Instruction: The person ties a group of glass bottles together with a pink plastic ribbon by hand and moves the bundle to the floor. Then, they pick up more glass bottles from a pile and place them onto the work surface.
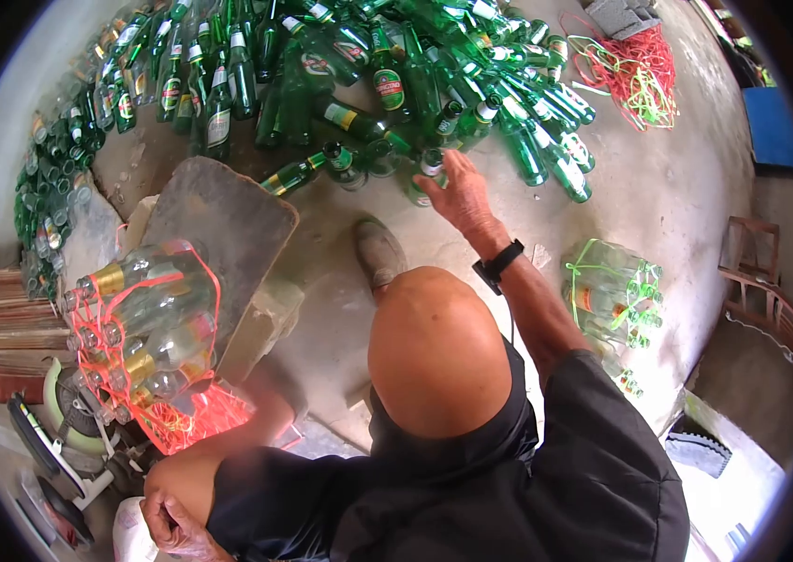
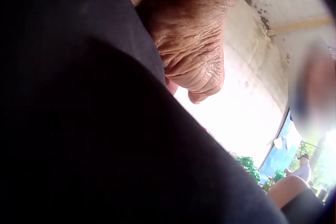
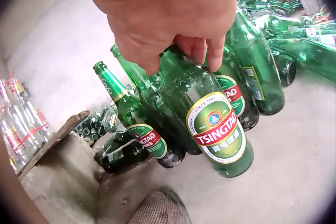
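My right hand (image 1: 462,199) reaches forward and grips a green beer bottle (image 3: 218,124) by its neck. In the right wrist view its oval label faces the camera, with fingers and thumb around the top, and the bottle leans a little. Other green bottles stand close around it, one with a red-banded label (image 3: 146,137) to the left and a taller one (image 3: 257,71) behind. My left hand (image 1: 176,526) rests on the bent left leg, its fingers loosely curled with nothing in them. In the left wrist view the left hand (image 2: 191,50) lies against dark cloth.
A large heap of green bottles (image 1: 387,84) spreads ahead. To the left, clear bottles tied with red strap (image 1: 167,300) lie near a dark board (image 1: 218,215). At right is another bundle tied with green strap (image 1: 612,290). Tangled red strapping (image 1: 635,75) lies far right, beside a grey block (image 1: 623,17).
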